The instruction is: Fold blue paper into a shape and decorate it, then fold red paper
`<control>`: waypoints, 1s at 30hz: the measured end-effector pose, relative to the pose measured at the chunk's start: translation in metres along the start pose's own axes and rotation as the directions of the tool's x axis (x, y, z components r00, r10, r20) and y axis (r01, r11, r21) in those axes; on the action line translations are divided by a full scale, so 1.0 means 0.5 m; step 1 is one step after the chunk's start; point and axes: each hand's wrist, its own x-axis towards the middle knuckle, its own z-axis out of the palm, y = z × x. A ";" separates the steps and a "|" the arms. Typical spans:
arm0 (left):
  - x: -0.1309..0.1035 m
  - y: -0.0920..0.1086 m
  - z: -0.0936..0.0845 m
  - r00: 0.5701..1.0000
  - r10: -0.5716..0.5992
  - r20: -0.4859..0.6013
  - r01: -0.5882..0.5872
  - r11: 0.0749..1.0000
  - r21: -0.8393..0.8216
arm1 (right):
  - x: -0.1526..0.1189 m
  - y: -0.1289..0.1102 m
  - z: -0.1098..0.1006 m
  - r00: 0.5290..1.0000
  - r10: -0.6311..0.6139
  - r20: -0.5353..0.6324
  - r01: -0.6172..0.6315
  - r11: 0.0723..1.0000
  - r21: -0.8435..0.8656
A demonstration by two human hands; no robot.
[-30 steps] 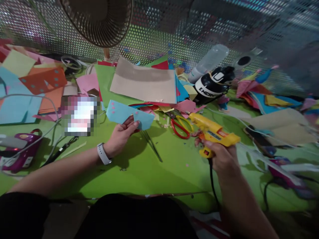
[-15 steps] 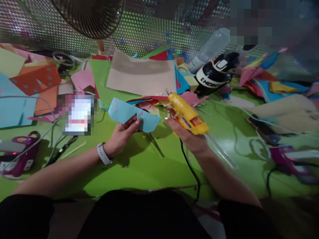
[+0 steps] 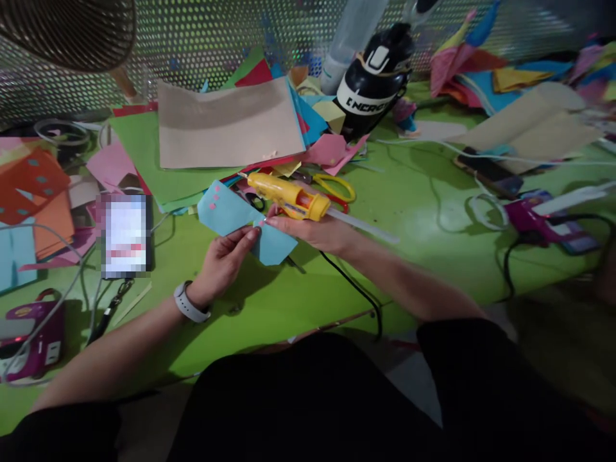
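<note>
My left hand (image 3: 225,262) is closed, pinching a light blue piece of paper (image 3: 227,213) between thumb and fingers. Small pink dots sit at the paper's upper left, with another near its middle. My right hand (image 3: 315,232) grips a yellow glue gun (image 3: 276,191), whose nozzle points left above the paper. A clear glue stick (image 3: 368,229) juts from the gun's back end. The right thumb and fingertip are at the pink dot mid-paper, close to the left fingertips. Whether they pinch something small there is unclear.
Behind the hands lies a stack of coloured sheets (image 3: 226,128), with yellow-handled scissors (image 3: 344,186) nearby. A black bottle (image 3: 368,90) stands at the back. On the left are a phone (image 3: 126,234) and a purple power strip (image 3: 45,333); another purple strip (image 3: 527,218) is at right.
My right hand has come left with the glue gun, its fingertips now at the paper. The blue paper has tilted, and the camera view has turned to the right.
</note>
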 end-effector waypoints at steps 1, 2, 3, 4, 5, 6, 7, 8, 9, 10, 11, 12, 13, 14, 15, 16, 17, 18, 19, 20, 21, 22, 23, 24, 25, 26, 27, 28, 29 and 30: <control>0.000 -0.001 0.001 1.000 -0.001 -0.010 0.001 1.000 -0.012 | 0.000 0.002 -0.001 1.000 -0.012 0.004 0.012 1.000 -0.009; 0.001 -0.003 0.002 1.000 -0.003 -0.020 0.003 1.000 -0.026 | 0.000 0.003 -0.002 1.000 -0.023 0.007 0.024 0.999 -0.022; 0.001 -0.004 0.002 0.999 -0.002 -0.032 0.001 0.999 -0.037 | 0.000 0.005 -0.002 0.999 -0.032 0.013 0.032 0.999 -0.037; 0.001 -0.006 0.003 0.999 0.001 -0.042 -0.003 0.999 -0.042 | -0.001 0.006 -0.003 0.999 -0.039 0.021 0.040 0.998 -0.055; 0.002 -0.008 0.004 0.999 0.006 -0.049 -0.008 0.999 -0.040 | -0.002 0.008 -0.004 0.999 -0.044 0.031 0.047 0.996 -0.073; 0.003 -0.009 0.005 0.999 0.012 -0.053 -0.014 0.999 -0.037 | -0.003 0.009 -0.004 0.998 -0.050 0.039 0.053 0.994 -0.091; 0.003 -0.010 0.006 0.998 0.018 -0.054 -0.020 0.999 -0.036 | -0.004 0.011 -0.004 0.997 -0.055 0.045 0.059 0.993 -0.104; 0.004 -0.012 0.007 0.998 0.025 -0.053 -0.027 0.999 -0.034 | -0.005 0.012 -0.003 0.997 -0.056 0.048 0.061 0.992 -0.112; 0.005 -0.013 0.007 0.998 0.033 -0.048 -0.035 0.999 -0.029 | -0.007 0.014 -0.002 0.997 -0.054 0.050 0.060 0.991 -0.118; 0.005 -0.013 0.008 0.998 0.042 -0.041 -0.043 0.999 -0.021 | -0.008 0.016 -0.001 0.997 -0.052 0.052 0.058 0.991 -0.122; 0.005 -0.014 0.008 0.998 0.050 -0.033 -0.051 0.999 -0.008 | -0.009 0.017 0.000 0.997 -0.047 0.059 0.054 0.991 -0.126; 0.005 -0.014 0.008 0.998 0.059 -0.024 -0.059 0.998 0.007 | -0.010 0.019 0.001 0.997 -0.043 0.059 0.050 0.991 -0.126; 0.005 -0.015 0.008 0.998 0.067 -0.016 -0.066 0.998 0.024 | -0.010 0.021 0.002 0.998 -0.037 0.054 0.044 0.992 -0.122; 0.004 -0.015 0.007 0.997 0.072 -0.009 -0.071 0.997 0.037 | -0.010 0.023 0.003 0.999 -0.031 0.044 0.035 0.993 -0.109; 0.004 -0.015 0.007 0.997 0.075 -0.007 -0.074 0.996 0.045 | -0.009 0.025 0.005 0.999 -0.024 0.032 0.027 0.995 -0.092; 0.003 -0.016 0.006 0.997 0.076 -0.009 -0.076 0.996 0.052 | -0.008 0.027 0.006 1.000 -0.015 0.022 0.016 0.997 -0.075; 0.002 -0.017 0.006 0.997 0.076 -0.013 -0.075 0.996 0.057 | -0.006 0.029 0.007 1.000 -0.006 0.014 0.007 0.998 -0.062; 0.002 -0.017 0.005 0.997 0.075 -0.018 -0.074 0.995 0.062 | -0.005 0.030 0.007 1.000 -0.001 0.016 0.002 0.998 -0.055; 0.001 -0.018 0.005 0.997 0.074 -0.018 -0.073 0.995 0.069 | -0.004 0.031 0.008 1.000 0.000 0.021 0.001 0.999 -0.054; 0.001 -0.019 0.004 0.997 0.073 -0.016 -0.071 0.994 0.077 | -0.004 0.032 0.008 1.000 -0.002 0.028 0.003 0.999 -0.052; 0.001 -0.019 0.004 0.997 0.072 -0.008 -0.071 0.994 0.087 | -0.004 0.032 0.008 0.999 -0.005 0.033 0.007 0.999 -0.049; 0.001 -0.020 0.003 0.997 0.072 0.005 -0.072 0.993 0.098 | -0.004 0.033 0.007 0.999 -0.011 0.038 0.012 0.999 -0.046; 0.001 -0.020 0.003 0.997 0.074 0.018 -0.076 0.991 0.107 | -0.004 0.033 0.007 0.999 -0.018 0.041 0.020 0.999 -0.046; 0.002 -0.021 0.002 0.997 0.077 0.030 -0.080 0.990 0.115 | -0.005 0.033 0.007 0.999 -0.024 0.049 0.027 0.998 -0.049; 0.001 -0.021 0.002 0.996 0.078 0.040 -0.083 0.989 0.122 | -0.006 0.034 0.007 0.998 -0.029 0.053 0.032 0.998 -0.054; 0.001 -0.022 0.001 0.996 0.079 0.047 -0.085 0.988 0.128 | -0.007 0.034 0.006 0.998 -0.033 0.057 0.037 0.997 -0.061; 0.001 -0.022 0.001 0.996 0.079 0.052 -0.085 0.987 0.135 | -0.007 0.033 0.006 0.998 -0.038 0.053 0.042 0.997 -0.064; 0.000 -0.022 0.001 0.995 0.077 0.058 -0.085 0.986 0.141 | -0.008 0.032 0.006 0.998 -0.041 0.048 0.044 0.997 -0.064; 0.000 -0.022 0.001 0.995 0.077 0.062 -0.085 0.986 0.144 | -0.008 0.031 0.006 0.998 -0.040 0.040 0.042 0.997 -0.058; -0.001 -0.021 0.001 0.995 0.076 0.067 -0.085 0.986 0.146 | -0.009 0.029 0.005 0.999 -0.035 0.030 0.036 0.998 -0.049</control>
